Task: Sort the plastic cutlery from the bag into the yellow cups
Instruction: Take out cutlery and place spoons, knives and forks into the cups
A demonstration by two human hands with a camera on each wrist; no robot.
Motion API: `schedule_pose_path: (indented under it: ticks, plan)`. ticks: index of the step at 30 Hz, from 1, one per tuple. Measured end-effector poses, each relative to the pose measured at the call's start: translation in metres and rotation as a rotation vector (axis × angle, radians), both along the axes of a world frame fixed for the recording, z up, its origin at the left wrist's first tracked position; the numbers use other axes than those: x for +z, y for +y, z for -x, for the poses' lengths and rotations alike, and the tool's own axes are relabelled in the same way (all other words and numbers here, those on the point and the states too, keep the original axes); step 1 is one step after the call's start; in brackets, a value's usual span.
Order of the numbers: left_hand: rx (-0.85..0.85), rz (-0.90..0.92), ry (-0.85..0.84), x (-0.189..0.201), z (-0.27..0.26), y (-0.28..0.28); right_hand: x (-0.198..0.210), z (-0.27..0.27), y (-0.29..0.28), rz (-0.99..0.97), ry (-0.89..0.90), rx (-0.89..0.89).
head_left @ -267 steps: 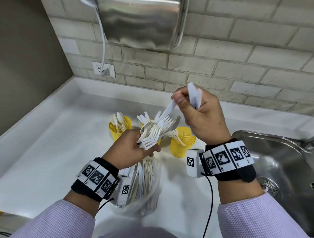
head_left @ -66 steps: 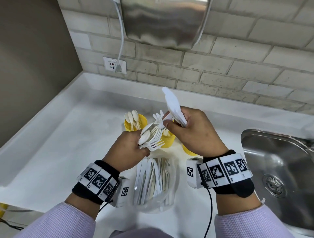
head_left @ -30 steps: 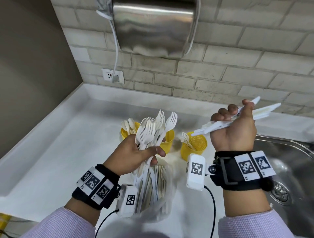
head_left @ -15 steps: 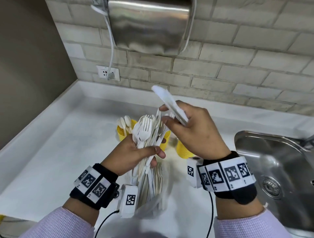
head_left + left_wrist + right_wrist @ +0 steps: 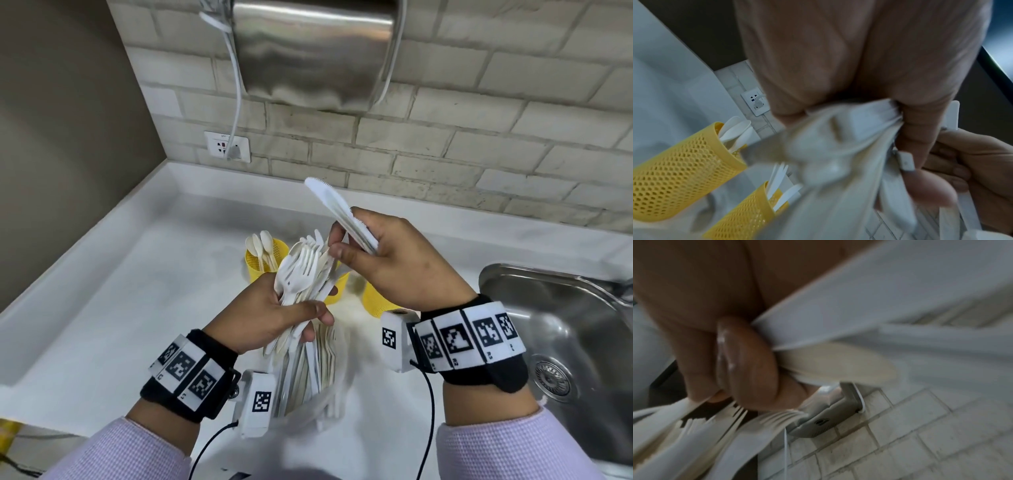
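Observation:
My left hand (image 5: 274, 315) grips a mixed bundle of white plastic forks and spoons (image 5: 303, 270) above the clear bag (image 5: 308, 387), which still holds more cutlery. My right hand (image 5: 387, 260) holds a stack of white knives (image 5: 337, 212) pointing up and back, while its thumb and forefinger pinch a piece at the top of the left hand's bundle. Three yellow mesh cups stand behind the hands: the left cup (image 5: 255, 265) (image 5: 680, 165) holds spoons, the middle cup (image 5: 337, 291) (image 5: 744, 216) holds forks, and the right cup (image 5: 375, 301) is mostly hidden by my right hand.
A steel sink (image 5: 565, 342) lies at the right of the white counter (image 5: 120, 308). A brick wall with a power socket (image 5: 227, 146) and a steel hand dryer (image 5: 315, 51) rises behind the cups. A dark wall closes the left side.
My right hand, which had swung out over the sink with its knives a second ago, came back to the left hand's bundle and now pinches a piece in it.

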State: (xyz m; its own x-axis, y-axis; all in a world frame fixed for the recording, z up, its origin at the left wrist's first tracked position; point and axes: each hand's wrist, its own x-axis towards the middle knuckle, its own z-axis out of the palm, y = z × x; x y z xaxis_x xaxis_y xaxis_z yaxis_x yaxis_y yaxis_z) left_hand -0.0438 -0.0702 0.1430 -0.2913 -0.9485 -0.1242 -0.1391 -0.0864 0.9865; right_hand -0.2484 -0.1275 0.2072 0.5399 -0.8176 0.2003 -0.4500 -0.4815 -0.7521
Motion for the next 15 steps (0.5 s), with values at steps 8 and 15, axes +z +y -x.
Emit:
schedule_pose_path:
  ticks: [8,15]
  plan:
    - [0.014,0.058,0.015,0.001,-0.005,0.004,-0.008,-0.006,-0.002,-0.146,-0.348,-0.087]
    - [0.055,0.112,0.001,-0.005,-0.007,0.0,-0.004,-0.018,0.005,-0.339,-0.603,-0.143]
